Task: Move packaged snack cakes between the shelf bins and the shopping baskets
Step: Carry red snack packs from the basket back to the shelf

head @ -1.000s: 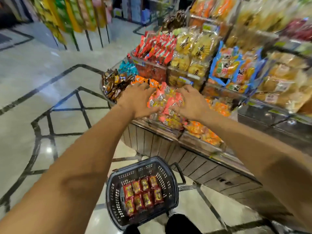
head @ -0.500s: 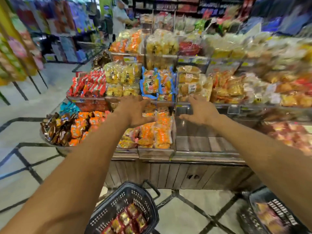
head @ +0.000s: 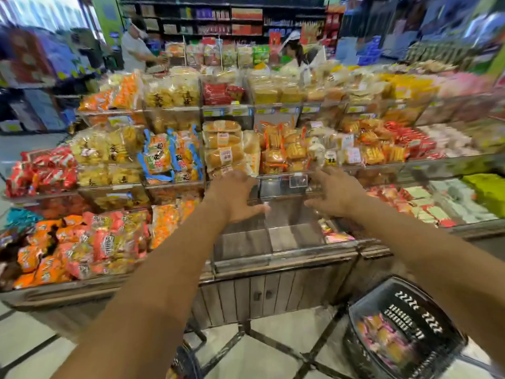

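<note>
Both hands reach over an empty clear shelf bin (head: 269,236); the left hand (head: 235,196) and right hand (head: 335,193) have a released grip and hold nothing. Pink-wrapped snack cakes (head: 388,337) lie in the black shopping basket (head: 415,302) on the floor at right.

A: State the floor condition.
B: Pale glossy tiled floor (head: 276,348) with dark inlaid lines crossing beneath the stand.

A: State the stand base.
B: Grey wooden slatted cabinet front (head: 273,294), vertical boards, two small dark knobs side by side near the centre.

A: Background fixtures?
B: Tall dark shelving unit (head: 232,20) along the far wall, stocked with boxed goods; detail blurred.

A: Any persons?
B: One person in a white shirt (head: 134,50) at upper left, standing behind the display.
</note>
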